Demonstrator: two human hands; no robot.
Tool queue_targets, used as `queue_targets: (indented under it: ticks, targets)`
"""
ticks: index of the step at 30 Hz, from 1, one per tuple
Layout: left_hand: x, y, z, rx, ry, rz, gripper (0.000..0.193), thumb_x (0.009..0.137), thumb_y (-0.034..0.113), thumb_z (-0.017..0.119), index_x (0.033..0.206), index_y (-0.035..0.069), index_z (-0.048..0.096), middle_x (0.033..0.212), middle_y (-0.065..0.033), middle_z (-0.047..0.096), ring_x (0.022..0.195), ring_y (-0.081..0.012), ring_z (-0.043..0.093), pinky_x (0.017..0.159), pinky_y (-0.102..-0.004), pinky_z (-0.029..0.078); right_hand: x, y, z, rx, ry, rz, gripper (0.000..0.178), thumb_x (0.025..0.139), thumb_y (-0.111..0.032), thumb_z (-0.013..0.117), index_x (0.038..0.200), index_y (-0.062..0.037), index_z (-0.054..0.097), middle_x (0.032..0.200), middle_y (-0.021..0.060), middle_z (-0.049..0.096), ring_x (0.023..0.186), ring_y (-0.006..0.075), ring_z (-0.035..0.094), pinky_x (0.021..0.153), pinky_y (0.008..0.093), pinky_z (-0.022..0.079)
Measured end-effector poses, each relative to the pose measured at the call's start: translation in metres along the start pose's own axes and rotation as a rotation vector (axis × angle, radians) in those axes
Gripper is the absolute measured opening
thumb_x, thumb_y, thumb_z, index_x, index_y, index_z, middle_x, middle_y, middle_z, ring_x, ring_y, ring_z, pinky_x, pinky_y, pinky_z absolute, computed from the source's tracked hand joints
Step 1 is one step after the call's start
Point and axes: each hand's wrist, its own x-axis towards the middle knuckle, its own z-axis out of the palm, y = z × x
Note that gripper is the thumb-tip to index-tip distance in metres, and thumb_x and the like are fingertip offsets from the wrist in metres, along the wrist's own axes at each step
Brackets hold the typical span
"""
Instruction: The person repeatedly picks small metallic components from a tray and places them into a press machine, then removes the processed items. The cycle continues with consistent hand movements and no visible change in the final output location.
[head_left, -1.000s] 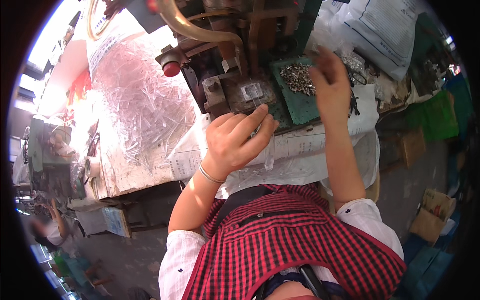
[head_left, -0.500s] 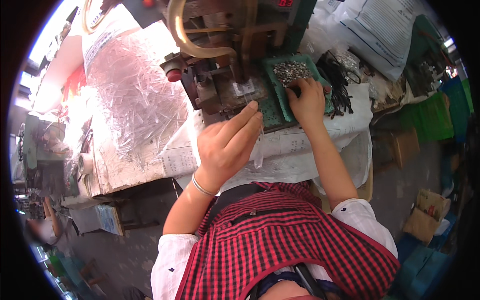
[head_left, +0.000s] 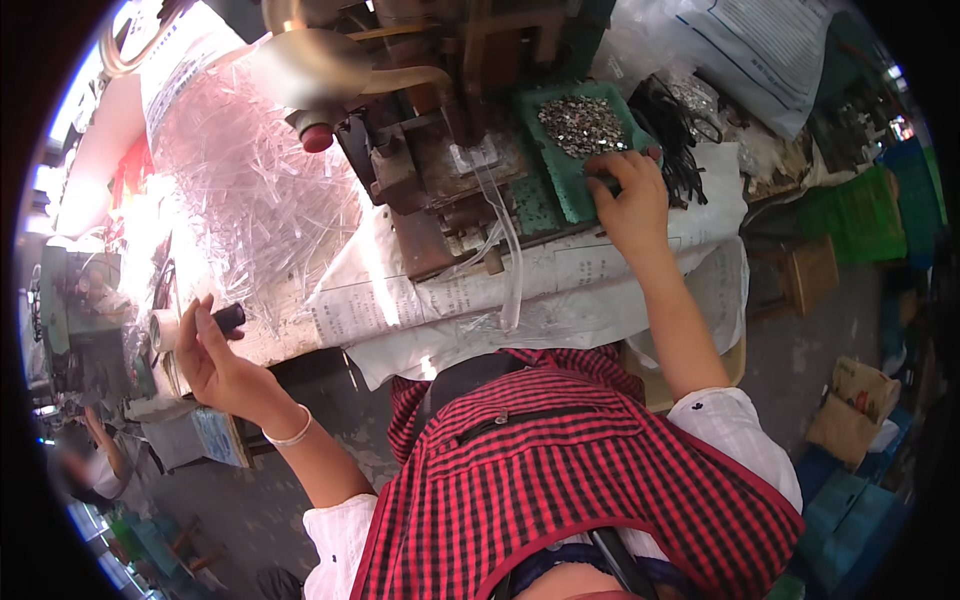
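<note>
My left hand (head_left: pixel 222 365) is raised over the left front corner of the table, its fingers closed on a short black cylinder (head_left: pixel 229 318). At the near right edge of a green tray (head_left: pixel 567 192), my right hand (head_left: pixel 632 200) curls with thumb and fingertips close together; whatever they pinch cannot be made out. Small shiny metal pieces (head_left: pixel 583 124) lie heaped in that tray. Touched by neither hand, a clear plastic strip (head_left: pixel 512 265) runs from the plate of a bench machine (head_left: pixel 440 170) down over the table's front edge.
A large heap of clear plastic strips (head_left: pixel 250 170) covers the table's left side. The machine has a red button (head_left: pixel 317 138). Black cords (head_left: pixel 680 165) and a white printed sack (head_left: pixel 760 60) lie at the right. A tape roll (head_left: pixel 163 330) stands at the left edge.
My left hand has left the clear strip and swung left and nearer, now with a black cylinder in it. The right hand has shifted slightly towards the tray's right edge.
</note>
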Motion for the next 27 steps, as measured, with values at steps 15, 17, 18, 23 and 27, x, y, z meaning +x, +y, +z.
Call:
queue_targets:
  ticks: [15,17,18,23,27]
  targets:
    - [0.005,-0.103,0.088,0.72,-0.707,0.698,0.015,0.08,0.006,0.077,0.094,0.011,0.076,0.091,-0.0065,0.064,0.089,-0.0276,0.066,0.078,-0.0404,0.053,0.014,0.015,-0.01,0.002,-0.004,-0.068,0.006,0.083,-0.006,0.072,0.09,-0.0082,0.071,0.095,0.011,0.068,0.098,0.0364,0.063,0.085,0.0471,0.051]
    - [0.009,-0.133,0.095,0.6,-0.573,0.721,0.014,0.081,0.007,0.078,0.094,0.01,0.076,0.091,-0.0064,0.064,0.081,-0.0251,0.065,0.074,-0.0381,0.054,0.001,0.02,0.002,0.015,0.01,-0.067,0.009,0.082,-0.008,0.074,0.09,-0.0095,0.072,0.094,0.0105,0.067,0.097,0.0357,0.063,0.085,0.0461,0.05]
    - [0.01,-0.122,0.099,0.506,-0.561,0.646,0.011,0.084,0.007,0.078,0.094,0.009,0.076,0.093,-0.0056,0.066,0.08,-0.022,0.065,0.072,-0.0358,0.053,-0.005,0.017,0.002,0.009,0.014,-0.028,0.009,0.081,-0.008,0.074,0.09,-0.0101,0.072,0.093,0.0103,0.067,0.097,0.0353,0.063,0.085,0.0458,0.051]
    - [0.044,-0.061,0.118,-0.143,-0.369,0.061,0.007,0.101,0.009,0.07,0.101,0.002,0.073,0.1,-0.004,0.075,0.08,-0.0073,0.067,0.065,-0.0219,0.053,0.005,0.004,0.001,-0.141,0.037,-0.034,0.011,0.08,-0.011,0.077,0.091,-0.0116,0.074,0.094,0.007,0.066,0.099,0.0314,0.063,0.083,0.0446,0.051]
    - [0.048,-0.043,0.109,-0.197,-0.411,-0.009,0.016,0.104,0.016,0.067,0.11,0.002,0.07,0.1,-0.0091,0.077,0.078,-0.0107,0.07,0.062,-0.0233,0.054,0.014,-0.001,0.001,-0.274,-0.075,-0.088,0.013,0.081,-0.013,0.076,0.094,-0.0117,0.074,0.099,0.0054,0.065,0.102,0.0294,0.062,0.081,0.0444,0.052]
